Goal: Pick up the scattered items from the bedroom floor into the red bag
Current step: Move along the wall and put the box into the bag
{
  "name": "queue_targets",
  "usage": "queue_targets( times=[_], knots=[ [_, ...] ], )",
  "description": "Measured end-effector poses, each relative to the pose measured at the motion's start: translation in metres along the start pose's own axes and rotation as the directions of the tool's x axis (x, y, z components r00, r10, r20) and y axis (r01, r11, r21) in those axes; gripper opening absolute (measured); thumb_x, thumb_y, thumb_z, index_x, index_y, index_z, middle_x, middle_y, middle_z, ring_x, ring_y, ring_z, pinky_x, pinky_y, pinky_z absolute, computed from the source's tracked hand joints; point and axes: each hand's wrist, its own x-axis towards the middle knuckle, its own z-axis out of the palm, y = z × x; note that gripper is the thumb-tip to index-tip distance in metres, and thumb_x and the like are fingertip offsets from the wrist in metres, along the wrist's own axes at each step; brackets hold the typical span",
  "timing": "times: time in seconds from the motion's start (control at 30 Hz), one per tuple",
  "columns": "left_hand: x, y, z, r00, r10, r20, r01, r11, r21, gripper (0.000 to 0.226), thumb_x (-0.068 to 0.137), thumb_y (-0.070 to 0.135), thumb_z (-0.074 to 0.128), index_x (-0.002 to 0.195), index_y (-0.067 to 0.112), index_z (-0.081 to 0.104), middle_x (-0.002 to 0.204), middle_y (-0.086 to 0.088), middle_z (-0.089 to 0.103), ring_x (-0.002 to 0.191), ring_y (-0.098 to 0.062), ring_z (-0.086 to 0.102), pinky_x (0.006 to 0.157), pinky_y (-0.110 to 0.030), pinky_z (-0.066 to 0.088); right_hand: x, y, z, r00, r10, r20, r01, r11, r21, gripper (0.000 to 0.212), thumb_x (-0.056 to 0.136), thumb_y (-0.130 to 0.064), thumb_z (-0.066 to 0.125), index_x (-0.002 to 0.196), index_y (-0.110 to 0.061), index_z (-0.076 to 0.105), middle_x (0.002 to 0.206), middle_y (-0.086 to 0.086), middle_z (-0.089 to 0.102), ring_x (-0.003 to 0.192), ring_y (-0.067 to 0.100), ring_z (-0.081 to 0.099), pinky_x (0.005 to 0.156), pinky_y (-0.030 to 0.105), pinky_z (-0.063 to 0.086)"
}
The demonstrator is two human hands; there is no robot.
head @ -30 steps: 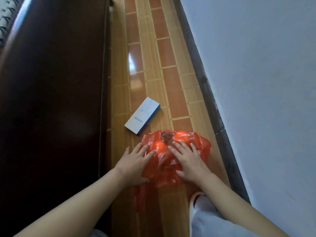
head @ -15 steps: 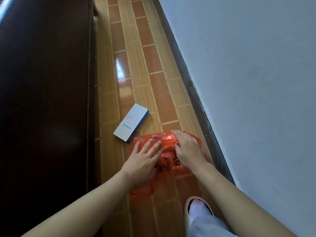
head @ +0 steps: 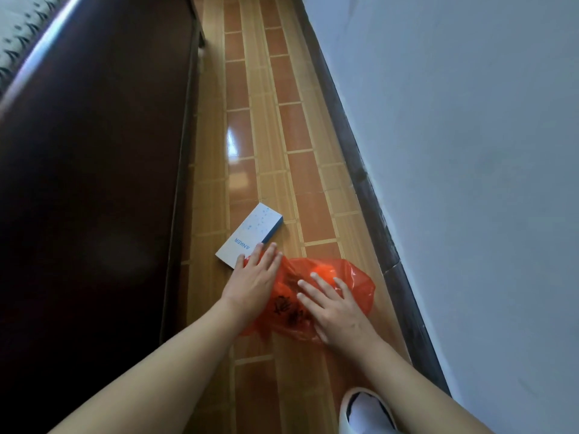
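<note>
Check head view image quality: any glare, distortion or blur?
Head view: bright window glare on the glossy floor tiles; wide-angle lens bows the dark skirting board and wall; dark wooden bed frame underexposed, little detail; ANKER box lettering legible; print on the red bag soft, unreadable.

The white and blue box point(head: 249, 235) on the floor carried the word "ANKER" in blue capitals near its near-left end, the letters upside down to the camera. The red bag point(head: 329, 296), just right of and nearer than the box, bore dark printed characters on its near-left part; these were crumpled and could not be read.
</note>
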Motion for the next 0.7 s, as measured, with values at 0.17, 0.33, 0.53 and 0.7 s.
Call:
queue_targets(
  times=[0.17, 0.33, 0.53, 0.7],
  knots=[
    [0.0, -0.012, -0.011, 0.99, -0.016, -0.143, -0.011, 0.983, -0.183, 0.078, 0.096, -0.004, 0.052, 0.163, 0.023, 0.022, 0.172, -0.008, 0.009, 0.159, -0.03, 0.006, 0.119, -0.047, 0.036, -0.004, 0.024, 0.01, 0.985, 0.128, 0.118, -0.122, 0.991, -0.057, 0.078, 0.081, -0.006, 0.073, 0.154, -0.016, 0.045, 0.164, 0.005, 0.036, 0.154, 0.033, 0.025, 0.119, 0.061, 0.031],
    [-0.001, -0.01, -0.02, 0.941, 0.001, -0.339, -0.105, 0.952, -0.289, 0.039, 0.091, -0.006, 0.058, 0.12, 0.019, 0.058, 0.155, -0.008, 0.042, 0.144, -0.028, 0.036, 0.077, -0.045, 0.062, 0.002, 0.037, 0.008, 0.949, 0.307, 0.073, -0.306, 0.952, -0.019, 0.077, 0.086, -0.011, 0.066, 0.157, -0.018, 0.038, 0.166, 0.003, 0.032, 0.156, 0.029, 0.017, 0.12, 0.06, 0.029],
    [0.008, -0.005, -0.005, 0.934, 0.046, -0.355, -0.123, 0.972, -0.199, 0.046, 0.096, 0.014, 0.062, 0.142, 0.014, 0.058, 0.157, -0.009, 0.047, 0.147, -0.031, 0.04, 0.114, -0.049, 0.043, 0.016, 0.004, 0.003, 0.995, 0.096, 0.012, -0.097, 0.993, 0.065, 0.067, 0.093, -0.039, 0.049, 0.157, -0.025, 0.037, 0.169, -0.002, 0.025, 0.157, 0.025, 0.018, 0.122, 0.055, 0.017],
    [0.011, -0.006, -0.006, 0.989, -0.078, -0.125, 0.056, 0.983, -0.173, 0.071, 0.102, 0.026, 0.038, 0.165, 0.014, 0.009, 0.173, -0.005, -0.001, 0.159, -0.03, 0.0, 0.125, -0.057, 0.017, 0.006, 0.024, 0.023, 0.981, 0.156, 0.116, -0.156, 0.988, -0.011, 0.082, 0.083, -0.013, 0.07, 0.158, -0.017, 0.035, 0.167, 0.005, 0.029, 0.155, 0.032, 0.024, 0.116, 0.061, 0.035]
  ],
)
